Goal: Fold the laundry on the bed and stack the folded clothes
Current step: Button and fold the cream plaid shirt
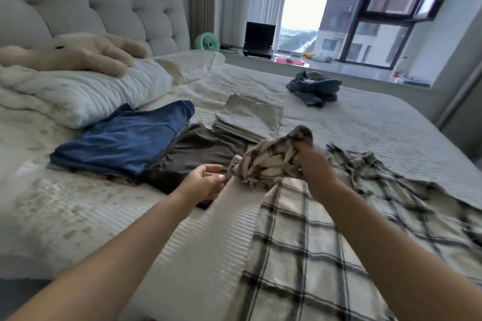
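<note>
**Plaid garment in hand, fold not yet begun**

Item: plaid garment, cream with dark checks, spread loosely over the near side of the bed. One bunched end is lifted clear of the cover.

Right hand: fingers curled round the bunched end, which is gripped and held up.

Left hand: palm turned up, fingers loosely curved, nothing held; it is placed just beside the hanging edge of the bunched cloth, apparently reaching for it.

Already folded, lying near the pillow: blue garment, dark brown garment partly under it, beige stack just beyond.

Still unfolded: dark grey heap, well apart on the far side of the bed.

Step judged in hand: the plaid garment is being opened out for folding.

Next move, as judged: a second edge is to be taken by the left hand, so the cloth can be shaken flat and laid straight before any fold is made.
</note>
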